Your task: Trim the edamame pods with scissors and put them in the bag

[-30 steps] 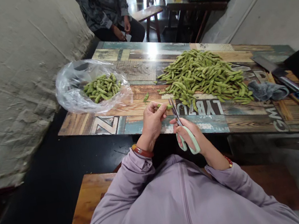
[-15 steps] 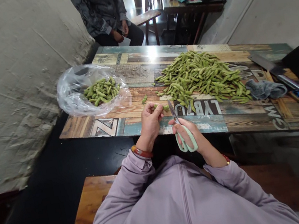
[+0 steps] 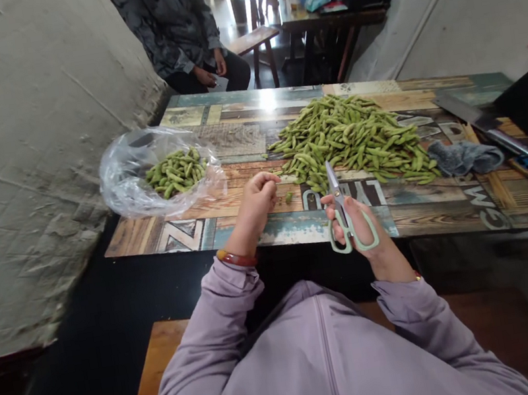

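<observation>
My right hand (image 3: 361, 225) is closed on scissors (image 3: 340, 212) with pale green handles, blades pointing up and away from me. My left hand (image 3: 259, 201) is over the near part of the table, thumb and fingers pinched together; what is between them, if anything, is too hidden to make out. A small green piece of pod (image 3: 289, 198) lies just right of it. A large heap of green bean pods (image 3: 349, 137) lies beyond my hands. To the left, a clear plastic bag (image 3: 123, 179) lies open with more bean pods (image 3: 177, 172) in it.
On the right of the table (image 3: 243, 224) are a grey cloth (image 3: 465, 157), a cleaver (image 3: 466, 112) and dark objects. Across the table sits a person (image 3: 172, 32), hands in the lap. Behind stands another table (image 3: 335, 16) with containers and packets.
My right hand has moved to the right with the scissors, away from my left hand. My left hand has shifted slightly up and left; the pod seen in its fingers no longer shows there.
</observation>
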